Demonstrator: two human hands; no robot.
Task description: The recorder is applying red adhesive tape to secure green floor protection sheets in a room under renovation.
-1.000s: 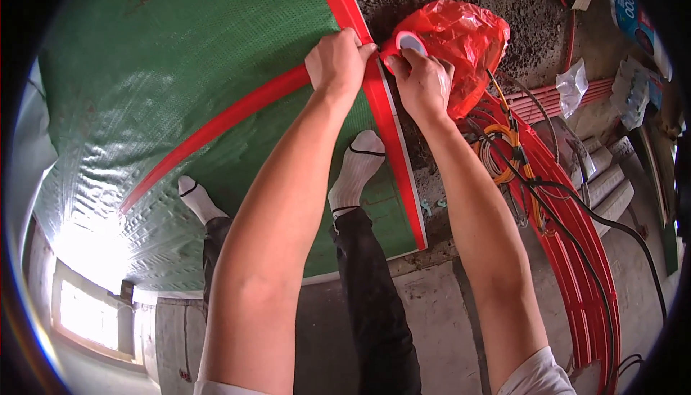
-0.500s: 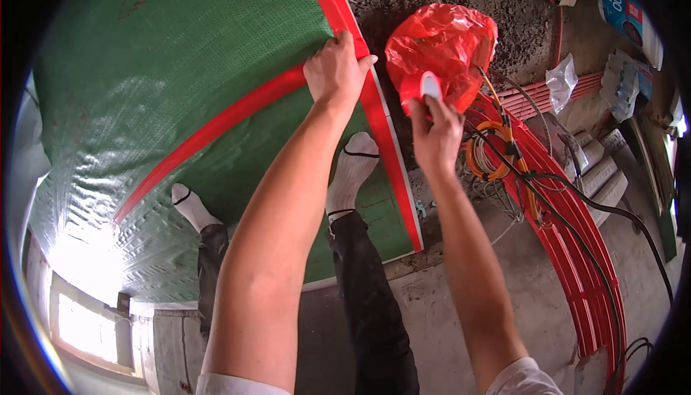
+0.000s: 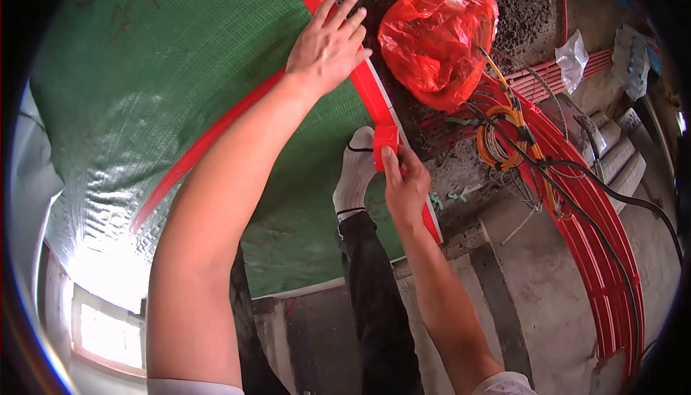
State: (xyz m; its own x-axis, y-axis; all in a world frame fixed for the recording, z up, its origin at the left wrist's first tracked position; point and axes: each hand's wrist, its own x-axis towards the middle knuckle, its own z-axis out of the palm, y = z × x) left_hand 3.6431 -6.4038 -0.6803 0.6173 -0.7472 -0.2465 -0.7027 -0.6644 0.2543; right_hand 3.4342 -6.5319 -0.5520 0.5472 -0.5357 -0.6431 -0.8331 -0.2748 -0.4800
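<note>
My left hand [image 3: 327, 48] lies with its fingers spread across the red tape strip [image 3: 372, 91] that runs along the edge of a green sheet [image 3: 201, 42]. In my right hand [image 3: 408, 185] is a roll of red tape [image 3: 386, 137], gripped between thumb and fingers over that same edge, close to my socked foot [image 3: 353, 179]. Whether the roll touches the sheet I cannot tell. A second red strip [image 3: 205, 146] crosses the sheet and passes under my left wrist.
Right of the edge, a crumpled red plastic bag [image 3: 439, 46] rests on rough dark ground. Beyond it lie coiled orange cables [image 3: 500, 139], a bundle of red pipes [image 3: 568, 229], a black cable [image 3: 633, 204] and clear plastic packaging [image 3: 572, 61]. A bright window [image 3: 110, 334] shows at lower left.
My right hand has brought the tape roll from beside the red bag down and left to the sheet's edge. My left hand has opened from its closed pose and spread over the strip.
</note>
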